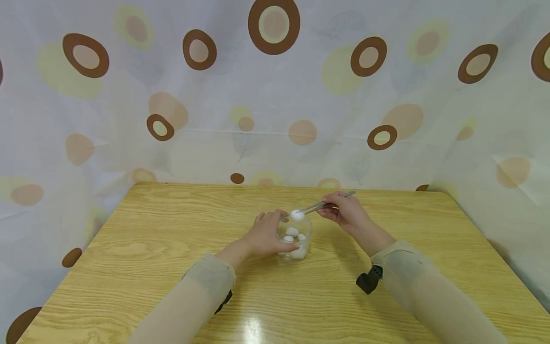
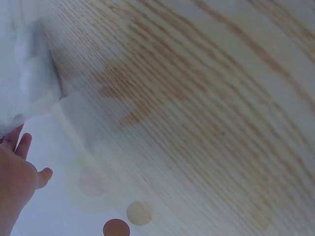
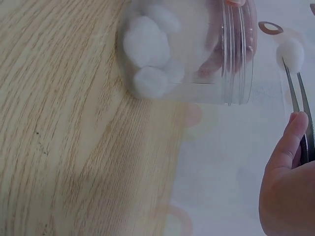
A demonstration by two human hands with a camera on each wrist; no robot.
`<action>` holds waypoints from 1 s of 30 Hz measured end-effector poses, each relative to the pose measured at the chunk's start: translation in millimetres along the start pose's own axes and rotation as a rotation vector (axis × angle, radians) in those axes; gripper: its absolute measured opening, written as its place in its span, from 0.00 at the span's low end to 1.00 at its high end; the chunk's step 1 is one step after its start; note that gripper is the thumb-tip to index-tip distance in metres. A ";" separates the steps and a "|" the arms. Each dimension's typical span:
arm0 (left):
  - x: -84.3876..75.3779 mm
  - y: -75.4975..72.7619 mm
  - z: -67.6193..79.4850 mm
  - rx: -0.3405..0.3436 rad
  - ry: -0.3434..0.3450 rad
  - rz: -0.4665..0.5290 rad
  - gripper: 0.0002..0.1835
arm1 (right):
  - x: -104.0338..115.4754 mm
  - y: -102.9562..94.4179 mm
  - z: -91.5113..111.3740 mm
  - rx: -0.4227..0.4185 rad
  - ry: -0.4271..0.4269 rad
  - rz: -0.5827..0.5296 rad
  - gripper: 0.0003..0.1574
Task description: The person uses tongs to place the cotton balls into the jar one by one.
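A clear jar (image 1: 308,229) with a threaded rim stands on the table, several white cotton balls (image 3: 146,42) lying at its bottom. My left hand (image 1: 267,234) grips the jar from the left, thumb across the near side and fingers round the far side. In my right hand (image 1: 350,215) are metal tweezers (image 1: 320,206), pinched between thumb and fingers. Their tips hold one cotton ball (image 1: 297,215) above the jar's mouth; the right wrist view shows this cotton ball (image 3: 290,55) just beyond the rim. The left wrist view catches the jar (image 2: 29,73) only in part, blurred.
The wooden table (image 1: 172,224) reaches back to a patterned cloth (image 1: 266,95) that hangs behind it and along both sides. Dark wrist straps (image 1: 369,280) with small devices sit at both sleeves.
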State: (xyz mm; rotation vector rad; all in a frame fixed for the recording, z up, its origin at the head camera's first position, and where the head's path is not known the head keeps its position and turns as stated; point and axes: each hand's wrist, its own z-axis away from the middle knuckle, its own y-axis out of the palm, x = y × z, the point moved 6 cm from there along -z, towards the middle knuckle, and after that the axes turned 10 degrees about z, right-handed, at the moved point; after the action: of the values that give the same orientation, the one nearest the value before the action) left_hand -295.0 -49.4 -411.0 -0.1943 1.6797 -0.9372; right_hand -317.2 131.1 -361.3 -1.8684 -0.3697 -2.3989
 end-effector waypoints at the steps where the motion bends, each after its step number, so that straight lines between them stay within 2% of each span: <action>1: 0.1 0.1 -0.2 0.000 0.001 -0.001 0.41 | 0.0 -0.2 -0.1 -0.003 -0.002 0.005 0.19; 17: 0.4 0.9 -1.3 -0.002 0.004 -0.012 0.42 | -3.3 -4.3 -0.6 -0.039 -0.034 0.135 0.16; 21: 0.0 1.0 -0.8 -0.001 0.003 -0.008 0.42 | 2.5 -8.7 -0.1 -0.070 -0.055 0.143 0.05; 22: -0.1 1.0 -0.7 -0.001 0.003 -0.007 0.42 | 4.5 -10.7 0.1 -0.076 -0.061 0.149 0.09; 26: -0.3 1.1 0.2 0.002 0.002 -0.003 0.42 | 12.2 -21.6 1.1 -0.099 -0.069 0.154 0.39; 27: -0.4 1.0 0.4 0.002 0.002 -0.003 0.42 | 13.6 -25.0 1.4 -0.103 -0.071 0.170 0.43; 30: -0.5 0.6 1.0 0.000 0.001 -0.001 0.42 | 15.2 -35.1 2.2 -0.114 -0.066 0.237 0.46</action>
State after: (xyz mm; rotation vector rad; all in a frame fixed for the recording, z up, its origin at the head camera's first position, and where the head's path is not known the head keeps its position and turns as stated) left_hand -293.7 -49.2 -411.0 -0.1950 1.6804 -0.9378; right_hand -326.2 166.9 -351.1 -1.9177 -0.0123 -2.2491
